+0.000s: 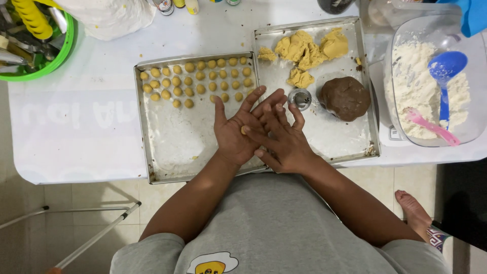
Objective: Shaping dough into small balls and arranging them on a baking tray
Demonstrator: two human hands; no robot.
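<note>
Surface: white worktop (pixel 76 137) over a pale tiled floor, seen from straight above.
Hidden: the dough ball (pixel 244 130) shows only as a small yellow sliver between the palms; its shape and long axis cannot be made out.
Left hand (pixel 236 129): palm up, fingers spread and pointing up and to the right, under the ball.
Right hand (pixel 281 137): laid across the left palm, flat grip pressing the ball, fingers pointing up and to the left.
Where: the hands hover over the seam between the two metal trays.
Left tray (pixel 147 147): rows of small yellow balls (pixel 195 81) fill its far part.
Right tray (pixel 366 91): yellow dough lumps (pixel 304 48), a brown dough mound (pixel 346 98), a small metal ring cutter (pixel 300 99).
Cut off: clear tub (pixel 477 132) of white flour with a blue scoop (pixel 445 68) and pink spatula (pixel 431 128) at the right edge; green basket (pixel 66 48) top left; bottle bases along the top edge, labels unreadable.
</note>
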